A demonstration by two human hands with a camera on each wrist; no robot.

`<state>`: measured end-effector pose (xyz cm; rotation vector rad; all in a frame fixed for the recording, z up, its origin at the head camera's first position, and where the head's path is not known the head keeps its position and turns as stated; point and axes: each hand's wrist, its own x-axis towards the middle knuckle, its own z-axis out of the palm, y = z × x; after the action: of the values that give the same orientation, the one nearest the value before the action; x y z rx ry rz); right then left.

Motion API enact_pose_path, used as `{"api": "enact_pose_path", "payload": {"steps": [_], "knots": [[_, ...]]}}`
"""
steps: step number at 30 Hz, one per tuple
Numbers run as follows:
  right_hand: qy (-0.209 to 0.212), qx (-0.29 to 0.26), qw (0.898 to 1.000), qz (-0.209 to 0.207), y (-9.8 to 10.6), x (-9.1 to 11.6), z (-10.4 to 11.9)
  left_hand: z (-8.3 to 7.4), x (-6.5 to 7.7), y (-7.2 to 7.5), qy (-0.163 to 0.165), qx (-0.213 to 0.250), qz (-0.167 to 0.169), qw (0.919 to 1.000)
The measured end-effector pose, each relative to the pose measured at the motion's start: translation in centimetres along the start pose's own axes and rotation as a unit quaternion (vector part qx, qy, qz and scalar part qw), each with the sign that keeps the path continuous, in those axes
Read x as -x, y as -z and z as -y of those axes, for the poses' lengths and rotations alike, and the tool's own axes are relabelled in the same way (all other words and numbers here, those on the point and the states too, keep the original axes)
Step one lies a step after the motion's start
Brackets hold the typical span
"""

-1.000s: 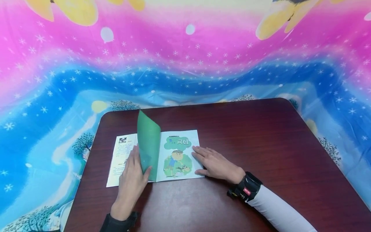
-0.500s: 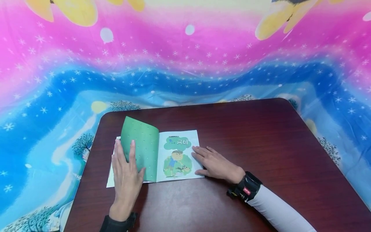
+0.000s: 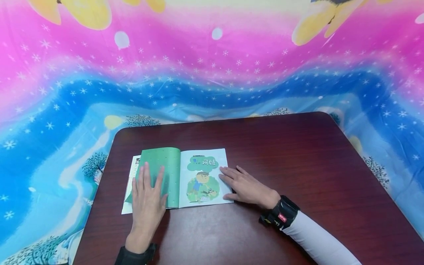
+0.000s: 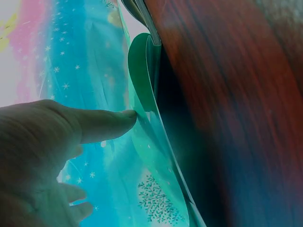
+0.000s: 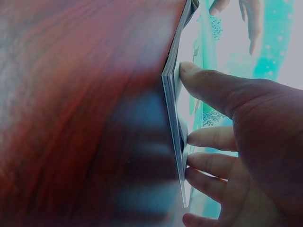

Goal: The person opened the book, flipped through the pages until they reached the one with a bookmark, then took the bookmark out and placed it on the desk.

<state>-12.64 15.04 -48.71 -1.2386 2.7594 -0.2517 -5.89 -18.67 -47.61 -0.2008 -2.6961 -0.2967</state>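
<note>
Because the green endpaper (image 3: 170, 180) bows up along the gutter instead of lying flat, the work here seems to be one of smoothing it down gently. Take the children's picture book (image 3: 179, 180) as your landmark: it rests face up on the counter (image 3: 281, 154), spread at its front pages, with the title page (image 3: 203, 180) on its right half and the green leaf on its left. A white printed flap (image 3: 134, 169) shows past the book's green left edge. Your left hand (image 3: 148, 200) is over that left half, fingers long and spread, gripping nothing; your left wrist view puts the thumb at the green sheet, though you cannot tell from it how firmly the other fingers bear down. Your right hand (image 3: 246, 186) lies at the book's right edge, fingers extended and fanned, tips and thumb touching the title page's margin without pinching it. To do this well, you would best let the right hand's light pressure anchor the book while the left palm strokes from the gutter out toward the white flap, easing the bulge away from the binding. Pressing straight down on the hump could crease the thin paper, so spread the load over your whole hand, and watch the lower left corner, where the green sheet might fold under.
</note>
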Motion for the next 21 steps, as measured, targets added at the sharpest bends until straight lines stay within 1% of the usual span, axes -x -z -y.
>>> {"api": "enact_pose_path", "payload": {"steps": [3,5,9,12,14,16,21], "knots": [[0.003,-0.009,1.0,0.002,0.2,-0.1,-0.1,-0.1,0.2,-0.2,-0.007,-0.007,0.031,0.9995],[0.006,-0.016,1.0,0.0,0.3,-0.1,-0.2,-0.2,0.4,-0.4,-0.016,-0.006,0.057,0.9982],[0.016,-0.025,1.0,-0.005,0.4,-0.1,-0.5,-0.4,0.8,-0.6,-0.041,-0.007,0.115,0.9924],[0.023,-0.032,0.999,-0.003,0.4,-0.1,-0.7,-0.5,1.1,-0.8,-0.057,-0.003,0.145,0.9878],[0.027,-0.037,0.999,-0.001,0.4,-0.2,-0.8,-0.7,1.2,-0.8,-0.063,0.007,0.155,0.9859],[0.029,-0.048,0.998,0.001,0.4,-0.2,-0.9,-0.8,1.2,-0.8,-0.068,0.016,0.158,0.9849],[0.03,-0.079,0.996,0.01,0.5,-0.2,-1.2,-1.2,1.2,-0.8,-0.068,0.038,0.152,0.9852]]}}
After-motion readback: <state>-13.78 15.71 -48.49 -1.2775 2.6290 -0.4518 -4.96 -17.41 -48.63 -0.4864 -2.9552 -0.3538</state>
